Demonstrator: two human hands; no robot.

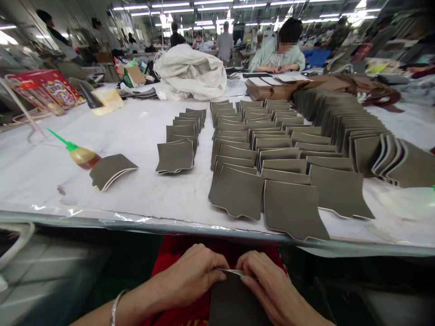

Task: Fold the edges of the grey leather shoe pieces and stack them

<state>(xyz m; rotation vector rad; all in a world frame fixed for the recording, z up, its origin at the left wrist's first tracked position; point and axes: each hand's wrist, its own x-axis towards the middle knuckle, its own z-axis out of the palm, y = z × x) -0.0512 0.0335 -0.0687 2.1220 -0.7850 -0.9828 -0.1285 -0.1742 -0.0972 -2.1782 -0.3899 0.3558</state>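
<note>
A dark olive-grey leather-like panel (234, 301) lies over my lap, its far edge pinched from both sides. My left hand (197, 276) grips that edge between thumb and fingers; a silver bangle is on the wrist. Close by, my right hand (263, 280) pinches the same edge, thumb on the near face. A pale strip shows along the edge between the hands. On the table (142, 199) in front stand rows of overlapping matching panels (290, 208), slightly curved. A small stack of panels (113, 171) lies apart at the left.
A squeeze bottle (81, 156) with a green nozzle lies beside the small stack. Tightly packed panels (340, 113) run along the right. Farther back are a white cloth bundle (190, 70), brown stacked pieces (268, 90) and a seated co-worker (280, 52).
</note>
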